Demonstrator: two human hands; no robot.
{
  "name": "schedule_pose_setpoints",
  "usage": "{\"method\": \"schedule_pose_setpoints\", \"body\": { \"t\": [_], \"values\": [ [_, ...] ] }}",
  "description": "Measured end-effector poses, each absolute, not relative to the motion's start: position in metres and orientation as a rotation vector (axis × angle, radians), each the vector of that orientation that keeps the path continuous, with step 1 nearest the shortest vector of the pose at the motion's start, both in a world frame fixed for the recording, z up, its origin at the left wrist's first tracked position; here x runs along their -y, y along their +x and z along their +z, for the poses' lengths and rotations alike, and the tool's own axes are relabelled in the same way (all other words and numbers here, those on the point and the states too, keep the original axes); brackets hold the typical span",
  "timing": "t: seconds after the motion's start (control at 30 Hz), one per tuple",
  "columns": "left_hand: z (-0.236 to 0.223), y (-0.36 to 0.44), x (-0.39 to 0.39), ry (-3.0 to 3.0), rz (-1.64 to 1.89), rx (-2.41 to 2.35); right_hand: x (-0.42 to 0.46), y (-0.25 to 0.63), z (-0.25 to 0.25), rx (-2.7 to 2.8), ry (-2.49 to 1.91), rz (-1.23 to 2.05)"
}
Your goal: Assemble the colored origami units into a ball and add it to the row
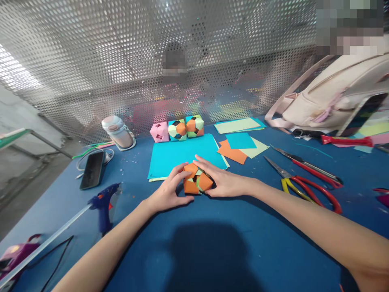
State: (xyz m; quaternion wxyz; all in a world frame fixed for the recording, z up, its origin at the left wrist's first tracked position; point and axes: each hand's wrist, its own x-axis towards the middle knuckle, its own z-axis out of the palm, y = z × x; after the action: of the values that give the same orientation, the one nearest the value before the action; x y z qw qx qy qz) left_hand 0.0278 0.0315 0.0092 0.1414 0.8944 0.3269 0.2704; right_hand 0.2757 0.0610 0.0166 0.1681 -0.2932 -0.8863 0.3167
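Observation:
An orange and light green folded paper ball (198, 182) rests at the middle of the blue table, between my two hands. My left hand (172, 188) curves around its left side, with fingers on top and the thumb low at the front. Around its right side my right hand (223, 178) is closed, index finger over the top and thumb near the base. Just behind lies a stack of blue paper sheets (182, 152), with light green edges showing under it. A pink paper ball (159, 132) and two multicoloured paper balls (186, 127) stand in a row farther back.
To the left are a blue glue gun (103, 205), a phone (92, 170) and a bottle (118, 132). Scissors (300, 186), a cutter knife (310, 166) and loose paper squares (241, 142) lie right. A backpack (340, 89) stands against the perforated metal panel (136, 52).

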Motion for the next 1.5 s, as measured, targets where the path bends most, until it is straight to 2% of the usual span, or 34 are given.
{"method": "schedule_pose_setpoints", "body": {
  "t": [0.3,0.6,0.8,1.13,1.37,1.5],
  "values": [
    [0.000,0.028,-0.033,2.534,0.836,-0.959,-0.058,0.271,0.008,2.400,-0.797,0.904],
    [0.008,0.037,-0.026,2.475,0.771,-1.083,-0.053,0.269,0.008,2.237,-0.792,1.049],
    [0.008,0.039,-0.025,2.458,0.797,-1.060,-0.052,0.272,-0.007,1.937,-0.795,1.211],
    [0.008,0.040,-0.025,2.403,0.799,-1.004,-0.029,0.271,0.002,1.884,-1.121,1.160],
    [0.009,0.045,-0.020,2.386,0.814,-1.012,-0.021,0.271,0.004,1.888,-1.074,1.056],
    [0.008,0.047,-0.018,2.409,0.816,-1.044,-0.022,0.272,-0.002,1.771,-0.993,1.196]
  ]
}}
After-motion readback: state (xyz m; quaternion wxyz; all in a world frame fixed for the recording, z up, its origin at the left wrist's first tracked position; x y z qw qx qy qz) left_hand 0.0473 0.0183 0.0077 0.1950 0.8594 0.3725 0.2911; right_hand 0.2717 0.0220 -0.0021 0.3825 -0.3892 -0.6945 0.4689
